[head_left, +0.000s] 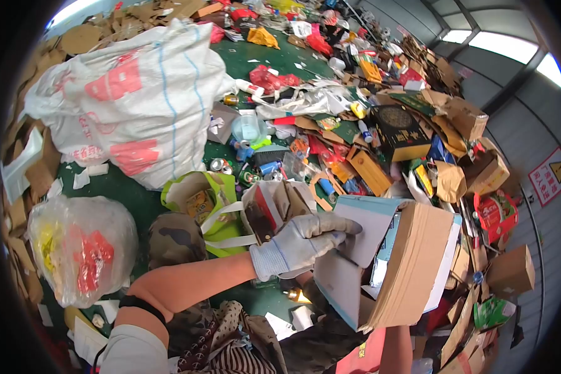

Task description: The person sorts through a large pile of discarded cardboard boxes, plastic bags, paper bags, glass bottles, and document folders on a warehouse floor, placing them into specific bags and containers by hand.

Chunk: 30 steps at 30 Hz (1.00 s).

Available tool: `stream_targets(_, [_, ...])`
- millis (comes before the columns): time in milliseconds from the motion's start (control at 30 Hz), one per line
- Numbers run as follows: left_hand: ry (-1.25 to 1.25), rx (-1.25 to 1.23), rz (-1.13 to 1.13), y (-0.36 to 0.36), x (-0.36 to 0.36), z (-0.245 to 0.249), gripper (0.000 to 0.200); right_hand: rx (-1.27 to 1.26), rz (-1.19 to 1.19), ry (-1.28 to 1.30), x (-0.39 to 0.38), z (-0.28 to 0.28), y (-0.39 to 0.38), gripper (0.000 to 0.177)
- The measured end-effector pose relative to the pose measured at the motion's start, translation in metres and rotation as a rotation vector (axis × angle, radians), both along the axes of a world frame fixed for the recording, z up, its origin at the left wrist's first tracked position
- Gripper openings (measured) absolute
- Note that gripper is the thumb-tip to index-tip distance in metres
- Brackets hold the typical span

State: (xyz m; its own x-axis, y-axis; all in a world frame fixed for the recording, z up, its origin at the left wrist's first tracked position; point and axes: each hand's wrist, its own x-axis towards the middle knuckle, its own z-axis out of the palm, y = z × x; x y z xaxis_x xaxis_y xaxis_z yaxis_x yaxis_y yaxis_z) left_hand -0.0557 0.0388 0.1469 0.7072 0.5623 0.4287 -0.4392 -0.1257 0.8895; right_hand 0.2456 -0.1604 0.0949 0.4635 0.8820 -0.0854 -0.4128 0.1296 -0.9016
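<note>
A light blue and white cardboard box [355,293] with open flaps is held up in front of me, with thick layered brown cardboard [411,268] along its right side. My left hand [308,240], in a pale work glove, is closed at the edge of the upper flap [369,234]. Behind the box, my right hand is hidden; only the forearm shows below it. Just beyond my left hand stand a green bag [221,202] with white handles and a brown, red and white bag [277,202]. A red printed piece [361,355] lies below the box.
A large white woven sack [131,106] stands at the left, above a clear plastic bag [81,249] with red and yellow contents. Mixed waste covers the green floor, including a black and gold box [400,132]. Cardboard [511,271] is piled along the right wall.
</note>
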Motion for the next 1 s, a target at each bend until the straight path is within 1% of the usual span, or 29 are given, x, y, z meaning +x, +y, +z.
stream_targets(33, [-0.021, -0.222, -0.082, -0.011, -0.012, 0.002, 0.023, -0.014, 0.012, 0.006, -0.013, -0.001, -0.001, 0.047])
stream_targets(133, [0.28, -0.361, -0.197, -0.019, -0.052, 0.003, 0.043, -0.092, 0.063, 0.041, -0.055, -0.019, -0.01, 0.047])
stream_targets(200, [0.401, -0.096, 0.023, -0.03, -0.075, -0.014, 0.069, -0.153, 0.09, 0.077, -0.082, -0.039, -0.017, 0.047])
stream_targets(267, [0.505, 0.287, 0.242, -0.036, -0.098, -0.016, 0.114, -0.21, 0.111, 0.118, -0.106, -0.06, -0.025, 0.047])
stream_targets(367, [0.567, 0.454, 0.257, -0.045, -0.109, -0.041, 0.119, -0.26, 0.143, 0.171, -0.13, -0.083, -0.039, 0.047])
stream_targets(400, [0.641, 0.424, 0.19, -0.049, -0.111, -0.044, 0.119, -0.272, 0.147, 0.179, -0.137, -0.09, -0.044, 0.047])
stream_targets(500, [0.629, 0.553, 0.242, -0.065, -0.114, -0.041, 0.115, -0.285, 0.152, 0.206, -0.15, -0.099, -0.055, 0.046])
stream_targets(533, [0.51, 0.503, 0.235, -0.071, -0.115, -0.044, 0.101, -0.281, 0.155, 0.209, -0.152, -0.099, -0.056, 0.046])
stream_targets(567, [0.337, 0.417, 0.301, -0.074, -0.117, -0.046, 0.074, -0.276, 0.155, 0.212, -0.154, -0.099, -0.057, 0.046])
stream_targets(633, [0.406, 0.282, 0.3, -0.078, -0.121, -0.038, 0.048, -0.274, 0.158, 0.216, -0.158, -0.098, -0.061, 0.046])
stream_targets(667, [0.327, 0.376, 0.431, -0.08, -0.119, -0.036, 0.034, -0.273, 0.158, 0.22, -0.16, -0.099, -0.063, 0.046])
stream_targets(700, [0.307, 0.311, 0.461, -0.08, -0.119, -0.032, 0.031, -0.27, 0.16, 0.221, -0.159, -0.098, -0.064, 0.046])
stream_targets(767, [0.17, 0.139, 0.446, -0.075, -0.118, -0.031, 0.032, -0.263, 0.164, 0.217, -0.16, -0.098, -0.066, 0.046])
stream_targets(800, [0.174, -0.037, 0.424, -0.077, -0.122, -0.021, 0.029, -0.264, 0.165, 0.22, -0.162, -0.098, -0.068, 0.046])
stream_targets(900, [0.135, 0.264, 0.66, -0.06, -0.122, -0.027, 0.027, -0.258, 0.176, 0.225, -0.162, -0.1, -0.068, 0.046])
stream_targets(933, [0.14, 0.174, 0.652, -0.061, -0.124, -0.022, 0.027, -0.258, 0.18, 0.228, -0.162, -0.1, -0.066, 0.046])
stream_targets(1000, [0.083, 0.104, 0.647, -0.053, -0.12, -0.027, 0.029, -0.258, 0.189, 0.224, -0.161, -0.099, -0.065, 0.046])
